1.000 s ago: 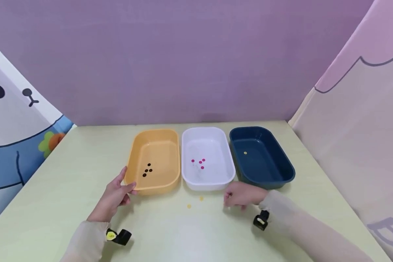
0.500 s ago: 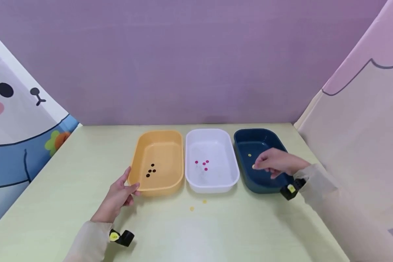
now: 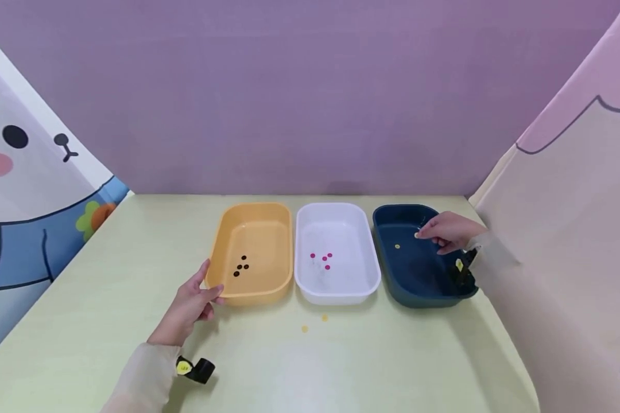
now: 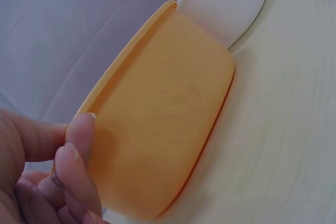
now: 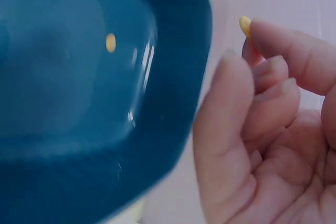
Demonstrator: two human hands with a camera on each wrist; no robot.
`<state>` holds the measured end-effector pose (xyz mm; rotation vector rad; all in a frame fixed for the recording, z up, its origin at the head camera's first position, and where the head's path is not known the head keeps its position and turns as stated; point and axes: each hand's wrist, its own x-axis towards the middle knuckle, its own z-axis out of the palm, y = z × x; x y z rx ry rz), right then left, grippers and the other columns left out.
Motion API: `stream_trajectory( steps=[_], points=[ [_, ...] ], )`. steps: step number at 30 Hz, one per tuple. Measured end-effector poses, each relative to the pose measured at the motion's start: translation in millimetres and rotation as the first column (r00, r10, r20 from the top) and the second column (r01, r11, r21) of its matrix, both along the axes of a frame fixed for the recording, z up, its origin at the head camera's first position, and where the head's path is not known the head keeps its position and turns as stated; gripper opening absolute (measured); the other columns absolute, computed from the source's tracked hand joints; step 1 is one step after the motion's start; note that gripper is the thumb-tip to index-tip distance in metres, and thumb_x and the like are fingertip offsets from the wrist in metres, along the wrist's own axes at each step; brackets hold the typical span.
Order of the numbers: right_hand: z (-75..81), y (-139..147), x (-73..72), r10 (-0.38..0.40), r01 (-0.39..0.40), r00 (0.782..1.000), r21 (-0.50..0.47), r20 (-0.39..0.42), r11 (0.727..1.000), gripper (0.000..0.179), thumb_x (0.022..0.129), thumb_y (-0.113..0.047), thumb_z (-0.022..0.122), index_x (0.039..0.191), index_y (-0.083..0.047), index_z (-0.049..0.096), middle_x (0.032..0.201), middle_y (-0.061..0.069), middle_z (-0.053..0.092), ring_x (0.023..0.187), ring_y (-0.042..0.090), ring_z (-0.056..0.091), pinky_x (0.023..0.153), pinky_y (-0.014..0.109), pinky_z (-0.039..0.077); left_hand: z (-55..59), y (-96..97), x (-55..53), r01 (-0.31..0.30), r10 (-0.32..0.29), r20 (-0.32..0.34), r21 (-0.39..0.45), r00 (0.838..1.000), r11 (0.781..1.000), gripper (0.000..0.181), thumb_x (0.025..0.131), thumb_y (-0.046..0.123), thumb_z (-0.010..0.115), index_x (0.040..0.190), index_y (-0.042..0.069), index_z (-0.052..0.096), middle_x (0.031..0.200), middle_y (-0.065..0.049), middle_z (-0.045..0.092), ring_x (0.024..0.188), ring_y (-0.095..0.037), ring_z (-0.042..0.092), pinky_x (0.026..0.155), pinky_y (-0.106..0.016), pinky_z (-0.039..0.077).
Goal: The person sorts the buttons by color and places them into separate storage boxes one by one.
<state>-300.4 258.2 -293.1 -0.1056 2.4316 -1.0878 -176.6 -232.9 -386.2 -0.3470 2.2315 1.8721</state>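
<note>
My left hand (image 3: 186,304) grips the near left corner of an orange tray (image 3: 260,299), its thumb over the rim; in the left wrist view, fingers (image 4: 79,177) curl at that corner. Several small black discs (image 3: 240,267) lie in this tray. Over the navy blue tray (image 3: 429,301), my right hand (image 3: 449,231) pinches a small yellow button-like disc (image 5: 245,26) between thumb and forefinger. Another yellow disc (image 3: 397,246) lies on the navy tray's floor. On the table in front of the trays are two more yellow discs, a nearer one (image 3: 304,329) and a farther one (image 3: 325,318).
Between the orange and navy trays stands a white tray (image 3: 338,297) with several red-pink discs (image 3: 324,258) in it. The pale table (image 3: 310,373) meets a purple cloth wall (image 3: 310,97) behind, with printed cloth panels (image 3: 573,229) at both sides.
My right hand has lifted from the table in front of the white tray and moved right and forward over the navy tray, carrying a yellow disc. My left hand keeps its grip on the orange tray.
</note>
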Motion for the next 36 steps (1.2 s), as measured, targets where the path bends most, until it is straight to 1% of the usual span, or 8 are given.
stream_trajectory(
  steps=[6,13,16,20,23,26,31,36],
  points=[
    [5.3,2,-12.9,-0.04,0.041,0.999,0.008,-0.027,0.999,0.029,0.094,-0.011,0.059,0.109,0.014,0.062,0.06,-0.003,0.042,0.054,0.01,0.042,0.059,0.029,0.052,2.8,-2.7,0.4,0.02,-0.02,0.014,0.016,1.0,1.0,0.076,0.099,0.009,0.051,0.155,0.02,0.0,0.064,0.007,0.064,0.042,-0.004,0.046,0.046,-0.018,0.04],
    [-5.6,1,-23.6,-0.071,0.071,0.997,0.003,-0.011,0.997,0.032,0.096,-0.011,0.055,0.115,0.015,0.058,0.056,-0.003,0.041,0.051,0.008,0.04,0.059,0.028,0.052,4.7,-4.7,6.6,0.044,-0.044,0.027,0.012,0.999,0.999,0.077,0.099,0.007,0.049,0.155,0.019,-0.002,0.067,0.005,0.066,0.044,-0.005,0.047,0.047,-0.019,0.04],
    [-9.4,3,-25.8,-0.101,0.101,0.995,-0.008,-0.017,0.995,0.028,0.096,-0.012,0.055,0.109,0.012,0.061,0.054,-0.004,0.04,0.049,0.007,0.041,0.059,0.028,0.053,4.2,-4.7,7.2,0.054,-0.055,0.026,0.026,0.998,0.998,0.077,0.099,0.007,0.049,0.155,0.018,-0.002,0.067,0.004,0.066,0.045,-0.006,0.048,0.049,-0.02,0.041],
    [-14.3,4,-28.3,-0.153,0.152,0.988,-0.048,-0.026,0.987,0.019,0.097,-0.014,0.055,0.089,0.0,0.064,0.055,-0.004,0.04,0.048,0.006,0.042,0.059,0.026,0.053,3.9,-6.1,5.7,0.066,-0.067,0.017,0.051,0.998,0.996,0.077,0.099,0.006,0.048,0.154,0.019,-0.004,0.067,0.003,0.065,0.047,-0.007,0.049,0.052,-0.022,0.042],
    [-18.9,0,-30.6,-0.193,0.19,0.981,-0.086,-0.022,0.978,0.017,0.096,-0.014,0.056,0.085,-0.002,0.063,0.055,-0.005,0.041,0.048,0.006,0.042,0.058,0.025,0.053,4.3,-7.6,3.7,0.067,-0.068,0.012,0.051,0.998,0.996,0.078,0.099,0.006,0.048,0.154,0.019,-0.004,0.067,0.003,0.065,0.047,-0.007,0.05,0.053,-0.022,0.044],
    [-25.9,-3,-34.3,-0.224,0.22,0.975,-0.124,-0.014,0.968,0.016,0.095,-0.012,0.056,0.086,0.001,0.062,0.054,-0.005,0.041,0.047,0.006,0.041,0.056,0.025,0.052,3.9,-7.8,1.2,0.057,-0.058,0.01,0.045,0.998,0.997,0.078,0.099,0.006,0.049,0.154,0.019,-0.003,0.067,0.003,0.065,0.047,-0.007,0.05,0.053,-0.022,0.044],
    [-44.0,3,-40.1,-0.261,0.259,0.965,-0.163,0.005,0.952,0.024,0.093,-0.008,0.057,0.07,-0.007,0.058,0.052,-0.005,0.042,0.046,0.005,0.042,0.054,0.025,0.052,0.1,-4.7,-2.3,0.051,-0.052,0.013,0.045,0.999,0.998,0.077,0.099,0.007,0.049,0.155,0.019,-0.002,0.066,0.004,0.065,0.046,-0.006,0.05,0.051,-0.021,0.043],
    [-61.9,11,-45.2,-0.273,0.276,0.961,-0.153,0.039,0.949,0.031,0.093,-0.007,0.057,0.062,-0.012,0.054,0.051,-0.005,0.042,0.045,0.005,0.043,0.054,0.025,0.052,-1.8,-1.5,-2.9,0.048,-0.048,0.012,0.027,0.999,0.998,0.076,0.099,0.008,0.05,0.155,0.019,-0.001,0.065,0.004,0.064,0.045,-0.007,0.049,0.05,-0.021,0.043]
  ],
)
